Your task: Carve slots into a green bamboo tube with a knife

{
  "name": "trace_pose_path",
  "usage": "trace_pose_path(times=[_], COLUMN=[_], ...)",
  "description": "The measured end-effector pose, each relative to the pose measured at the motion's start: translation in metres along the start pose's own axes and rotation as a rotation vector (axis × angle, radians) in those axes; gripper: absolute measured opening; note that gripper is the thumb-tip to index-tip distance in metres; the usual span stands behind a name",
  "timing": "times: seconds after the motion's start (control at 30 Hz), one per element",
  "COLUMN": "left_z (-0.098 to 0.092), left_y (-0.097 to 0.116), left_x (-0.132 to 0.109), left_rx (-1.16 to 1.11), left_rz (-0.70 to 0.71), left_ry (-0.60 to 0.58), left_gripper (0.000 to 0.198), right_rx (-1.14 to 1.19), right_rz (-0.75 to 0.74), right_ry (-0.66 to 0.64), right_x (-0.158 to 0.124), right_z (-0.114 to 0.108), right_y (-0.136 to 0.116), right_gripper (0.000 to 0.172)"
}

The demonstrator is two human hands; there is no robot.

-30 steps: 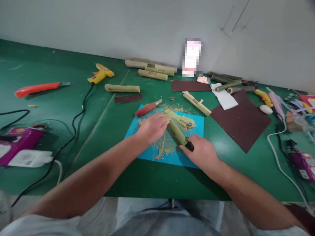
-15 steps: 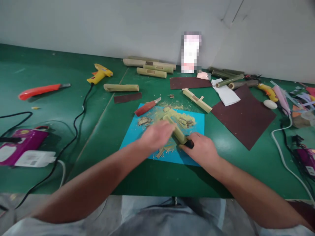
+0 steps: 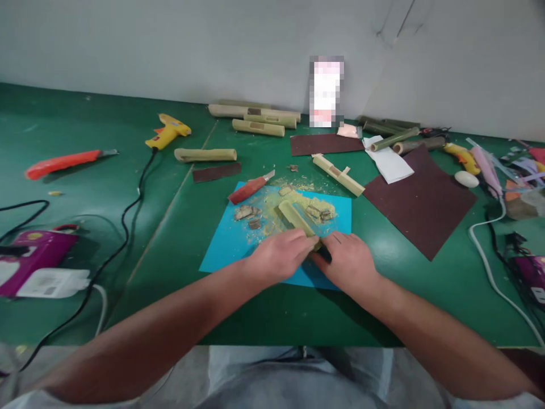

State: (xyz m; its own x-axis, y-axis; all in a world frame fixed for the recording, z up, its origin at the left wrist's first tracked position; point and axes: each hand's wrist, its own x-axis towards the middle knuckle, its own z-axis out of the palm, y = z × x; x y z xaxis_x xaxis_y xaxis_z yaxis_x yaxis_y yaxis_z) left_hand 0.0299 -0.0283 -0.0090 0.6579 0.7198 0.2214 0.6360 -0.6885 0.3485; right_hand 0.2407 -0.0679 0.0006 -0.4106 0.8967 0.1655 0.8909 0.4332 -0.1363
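A pale split bamboo piece (image 3: 293,215) lies at a slant over a blue sheet (image 3: 221,250), its hollow facing up. My left hand (image 3: 284,255) is closed around its near end, fingers pressed together. Touching that same end from the other side is my right hand (image 3: 351,261), also closed, with a small dark item partly hidden under its fingers. Bamboo shavings and yellowish dust (image 3: 313,200) surround the piece. A red-handled cutter (image 3: 251,189) rests at the sheet's far left corner. Small bark-like chips (image 3: 247,212) lie to the left of the bamboo.
Further bamboo tubes (image 3: 258,128) lie along the wall. A notched bamboo piece (image 3: 339,176) is beside brown sandpaper (image 3: 426,204). To the left are a yellow glue gun (image 3: 168,132), an orange cutter (image 3: 66,165) and a purple power strip (image 3: 40,255) with cables. An upright phone (image 3: 326,91) is blurred.
My left hand has slid down along the bamboo toward its near end, beside my right hand, uncovering the far part. My right hand stays nearly in place. The view has shifted slightly.
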Motion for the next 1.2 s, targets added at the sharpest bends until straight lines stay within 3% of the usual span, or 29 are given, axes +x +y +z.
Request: trace_pose_path(times=[0.13,0.3,0.43,0.6,0.77,0.9,1.07,1.2], left_z=[-0.003,-0.008,-0.009,-0.003,-0.003,-0.003,-0.008,-0.006], left_y=[-0.019,-0.032,-0.03,-0.02,-0.015,-0.01,-0.026,-0.025], left_x=[0.005,0.009,0.009,0.009,0.009,0.004,0.009,0.009], left_rx=[0.063,0.041,0.043,-0.031,0.073,0.024,0.03,-0.011], left_rz=[-0.123,-0.14,-0.206,-0.053,-0.142,-0.018,-0.188,-0.091], left_ry=[0.223,0.218,0.292,0.111,0.205,0.046,0.245,0.156], left_gripper=[0.032,0.029,0.029,0.033,0.035,0.036,0.033,0.032], right_rx=[0.005,0.056,0.104,0.124,0.121,0.107,0.127,0.126], right_rz=[0.024,0.023,0.034,0.057,0.093,0.083,0.099,0.092], right_ry=[0.023,0.021,0.041,0.022,0.005,-0.013,0.004,-0.004], right_x=[0.0,0.002,0.001,0.001,0.002,0.002,0.002,0.002], right_z=[-0.001,-0.002,0.002,0.002,0.0,-0.001,-0.001,-0.001], right_y=[0.001,0.002,0.003,0.004,0.004,0.004,0.003,0.003], right_gripper=[0.034,0.03,0.028,0.028,0.029,0.026,0.028,0.027])
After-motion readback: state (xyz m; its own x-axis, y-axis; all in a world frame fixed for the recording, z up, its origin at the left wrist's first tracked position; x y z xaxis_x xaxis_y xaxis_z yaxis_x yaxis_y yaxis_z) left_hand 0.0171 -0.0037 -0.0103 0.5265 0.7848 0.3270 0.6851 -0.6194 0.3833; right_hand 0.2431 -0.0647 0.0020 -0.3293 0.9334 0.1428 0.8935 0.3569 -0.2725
